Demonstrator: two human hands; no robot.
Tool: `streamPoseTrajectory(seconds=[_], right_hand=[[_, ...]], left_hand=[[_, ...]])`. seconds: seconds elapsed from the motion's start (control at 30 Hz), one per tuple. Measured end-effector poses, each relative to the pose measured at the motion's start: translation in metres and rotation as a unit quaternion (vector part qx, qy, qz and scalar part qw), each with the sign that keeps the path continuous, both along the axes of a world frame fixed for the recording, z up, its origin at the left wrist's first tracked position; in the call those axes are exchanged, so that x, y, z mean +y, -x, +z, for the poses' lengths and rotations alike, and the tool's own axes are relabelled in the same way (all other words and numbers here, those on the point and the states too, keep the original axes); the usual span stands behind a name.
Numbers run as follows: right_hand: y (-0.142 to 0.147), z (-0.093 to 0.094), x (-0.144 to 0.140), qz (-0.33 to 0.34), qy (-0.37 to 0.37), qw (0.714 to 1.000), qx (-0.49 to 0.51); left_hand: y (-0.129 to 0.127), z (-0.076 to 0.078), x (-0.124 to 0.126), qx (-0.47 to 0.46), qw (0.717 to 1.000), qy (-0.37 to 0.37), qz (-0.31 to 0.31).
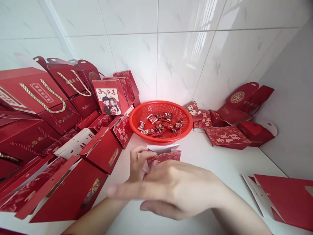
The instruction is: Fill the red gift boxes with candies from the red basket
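A small red patterned paper gift bag [168, 156] stands with its top open, just in front of the candy basket. At its left edge is my left hand [138, 164], fingers bent around the side and fingertips on the paper. My right hand [178, 187] crosses in front of the bag, back of the hand up. Its index finger stretches left over my left wrist and its thumb is apart below; I see nothing held in it. This hand hides the lower part of the bag. Several wrapped candies [160, 125] lie in the red plastic basket [137, 130].
Red gift bags with rope handles [68, 81] and red boxes [100, 147] crowd the left side. More red boxes [227, 135] stand at the back right. Flat red card pieces [286, 199] lie at the right edge. A white tiled wall [181, 58] closes off the back.
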State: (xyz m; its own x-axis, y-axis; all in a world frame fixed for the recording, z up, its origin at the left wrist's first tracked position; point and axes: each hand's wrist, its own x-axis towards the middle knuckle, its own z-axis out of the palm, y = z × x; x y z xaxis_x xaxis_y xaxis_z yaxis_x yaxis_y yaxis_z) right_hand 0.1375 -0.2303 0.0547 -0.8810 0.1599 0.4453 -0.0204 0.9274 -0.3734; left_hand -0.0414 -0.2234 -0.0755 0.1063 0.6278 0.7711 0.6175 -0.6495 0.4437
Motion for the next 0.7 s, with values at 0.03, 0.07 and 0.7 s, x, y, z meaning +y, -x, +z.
streamPoseTrajectory(seconds=[0.03, 0.07, 0.7], right_hand=[[0.001, 0.000, -0.002, -0.011, -0.007, 1.000, -0.025], [-0.001, 0.000, -0.001, -0.037, -0.009, 0.998, -0.040], [-0.014, -0.018, 0.045, -0.186, 0.099, 0.967, -0.142]], left_hand=[[0.000, 0.000, 0.000, -0.006, 1.000, -0.012, -0.012], [0.000, 0.001, 0.000, -0.005, 0.999, -0.024, -0.027], [-0.002, 0.006, 0.001, 0.046, 0.988, -0.111, -0.096]])
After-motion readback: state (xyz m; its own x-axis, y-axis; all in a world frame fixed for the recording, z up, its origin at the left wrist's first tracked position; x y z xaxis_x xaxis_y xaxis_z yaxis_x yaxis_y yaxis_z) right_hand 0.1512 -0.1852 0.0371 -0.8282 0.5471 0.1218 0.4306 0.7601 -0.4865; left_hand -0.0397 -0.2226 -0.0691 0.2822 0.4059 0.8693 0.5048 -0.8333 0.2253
